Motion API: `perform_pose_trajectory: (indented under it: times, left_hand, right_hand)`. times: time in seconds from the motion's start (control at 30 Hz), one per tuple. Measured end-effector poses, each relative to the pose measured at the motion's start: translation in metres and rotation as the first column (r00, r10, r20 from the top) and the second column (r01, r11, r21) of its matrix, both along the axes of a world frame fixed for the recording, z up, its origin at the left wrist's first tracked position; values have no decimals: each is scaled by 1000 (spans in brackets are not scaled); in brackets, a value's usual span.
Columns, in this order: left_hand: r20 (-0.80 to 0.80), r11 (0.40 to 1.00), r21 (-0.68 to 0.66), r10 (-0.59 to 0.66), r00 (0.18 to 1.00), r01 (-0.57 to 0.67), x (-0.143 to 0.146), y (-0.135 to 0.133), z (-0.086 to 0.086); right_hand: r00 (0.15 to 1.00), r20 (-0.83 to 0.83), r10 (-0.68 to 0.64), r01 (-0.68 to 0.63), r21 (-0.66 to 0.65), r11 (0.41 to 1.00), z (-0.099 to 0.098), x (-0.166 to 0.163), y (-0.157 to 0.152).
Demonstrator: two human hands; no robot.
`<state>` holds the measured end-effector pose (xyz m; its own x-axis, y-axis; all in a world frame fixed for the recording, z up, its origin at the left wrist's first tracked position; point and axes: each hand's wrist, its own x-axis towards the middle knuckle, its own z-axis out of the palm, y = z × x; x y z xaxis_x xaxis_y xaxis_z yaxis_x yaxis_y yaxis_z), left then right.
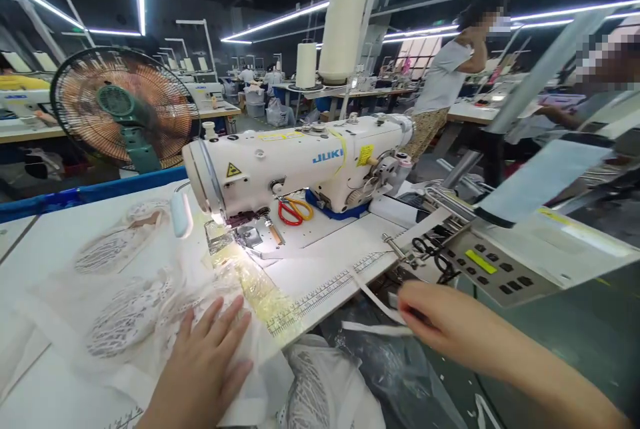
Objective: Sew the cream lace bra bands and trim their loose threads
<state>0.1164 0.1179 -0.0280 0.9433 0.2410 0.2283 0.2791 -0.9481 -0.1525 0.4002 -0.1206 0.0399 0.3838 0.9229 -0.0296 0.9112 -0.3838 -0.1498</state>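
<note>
My left hand [213, 352] lies flat with its fingers spread on a sheer white lace garment piece [125, 312] on the sewing table. Beyond the fingertips, the cloth reaches the lit needle area of a white sewing machine [280, 156]. Off the table's front edge, my right hand [435, 319] is closed around a narrow white elastic strip [373, 296], which runs up onto the table edge. A loose white end also sticks out to the left of that fist. Inside the right fingers, details are hidden.
Red-and-yellow-handled scissors [295, 211] lie under the machine arm. A control box [493, 269] and metal tape guide [400, 249] stand right. More lace cloth [325, 386] and a plastic bag [400, 369] hang below the edge. Behind are a fan [120, 102], thread cones [343, 32] and a standing person [445, 76].
</note>
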Motion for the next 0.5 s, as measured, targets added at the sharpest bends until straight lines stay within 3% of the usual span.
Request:
perform_pose_trajectory:
  times: [0.1, 0.17, 0.3, 0.5]
  left_hand:
    - [-51, 999, -39, -17, 999, 15, 8, -2, 9]
    - [-72, 998, -65, -9, 997, 4, 14, -3, 14]
    - [-62, 996, -86, 3, 998, -8, 24, -6, 21]
    - [87, 992, -123, -2, 996, 12, 35, -1, 41]
  right_hand:
    - [997, -71, -23, 15, -110, 994, -20, 12, -17]
    - [994, -110, 18, -20, -12, 1000, -29, 19, -8]
    - [974, -208, 86, -36, 233, 972, -38, 28, 48]
    - [989, -147, -21, 63, 288, 955, -50, 47, 141]
